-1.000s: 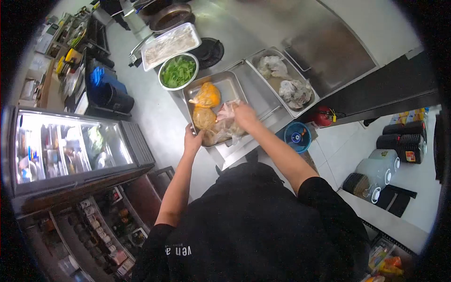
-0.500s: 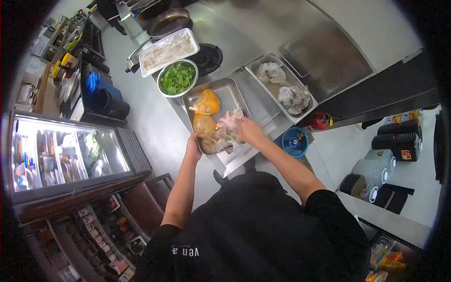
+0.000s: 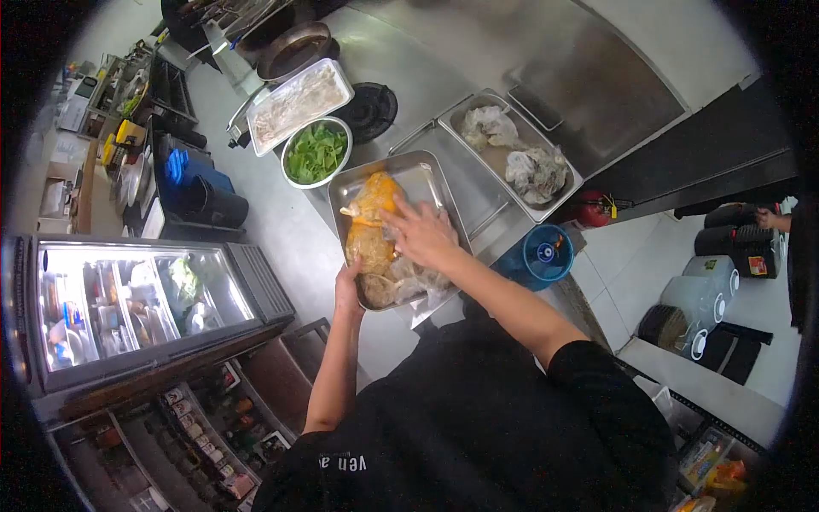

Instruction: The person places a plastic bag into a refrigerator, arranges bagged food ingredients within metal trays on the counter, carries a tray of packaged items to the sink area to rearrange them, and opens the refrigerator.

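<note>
A deep metal tray (image 3: 444, 183) in front of me holds several clear plastic bags of food. One is an orange bag (image 3: 374, 194); nearer my body are a tan-brown bag (image 3: 368, 247) and a crumpled, pale bag (image 3: 409, 280). My left hand (image 3: 348, 286) grips the tray's near left edge, thumb over the rim, its other fingers mostly hidden. Over the bags, my right hand (image 3: 424, 235) is spread palm down, fingertips at the orange and tan bags. It grasps nothing that I can see.
Beyond the tray are a bowl of green leaves (image 3: 317, 154), a white tray (image 3: 299, 104) and a black burner (image 3: 368, 111). Another metal tray (image 3: 495, 162) with bagged food stands to the right. A blue gas cylinder (image 3: 546, 256) is below. A person's hand (image 3: 775, 220) shows far right.
My right hand has let go of the crumpled pinkish bag and moved left, fingers now spread over the orange and tan bags. My left hand stays at the tray edge. Another person has appeared far right.
</note>
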`<state>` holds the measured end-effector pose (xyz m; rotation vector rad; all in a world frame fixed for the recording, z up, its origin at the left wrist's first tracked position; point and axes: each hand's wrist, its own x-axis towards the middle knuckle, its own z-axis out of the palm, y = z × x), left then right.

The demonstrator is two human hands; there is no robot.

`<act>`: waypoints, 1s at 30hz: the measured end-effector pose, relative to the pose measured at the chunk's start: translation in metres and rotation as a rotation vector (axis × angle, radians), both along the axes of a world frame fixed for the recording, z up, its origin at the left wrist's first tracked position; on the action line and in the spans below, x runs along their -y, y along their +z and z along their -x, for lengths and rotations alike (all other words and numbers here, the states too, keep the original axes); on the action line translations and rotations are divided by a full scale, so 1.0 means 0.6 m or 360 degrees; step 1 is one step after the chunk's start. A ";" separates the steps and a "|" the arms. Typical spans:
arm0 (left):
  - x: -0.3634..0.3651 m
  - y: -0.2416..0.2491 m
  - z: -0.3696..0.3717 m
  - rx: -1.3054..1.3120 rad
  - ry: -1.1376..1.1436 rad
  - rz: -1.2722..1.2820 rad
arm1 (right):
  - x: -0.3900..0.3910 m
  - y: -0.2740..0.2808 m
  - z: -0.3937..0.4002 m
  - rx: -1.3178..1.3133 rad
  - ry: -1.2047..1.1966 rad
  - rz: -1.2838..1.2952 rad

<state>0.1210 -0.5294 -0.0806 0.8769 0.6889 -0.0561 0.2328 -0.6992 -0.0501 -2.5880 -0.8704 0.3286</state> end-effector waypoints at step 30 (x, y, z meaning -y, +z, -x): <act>0.142 0.280 -0.282 0.0042 -0.0654 -0.0717 | 0.136 0.113 -0.153 -0.0588 -0.0379 -0.0683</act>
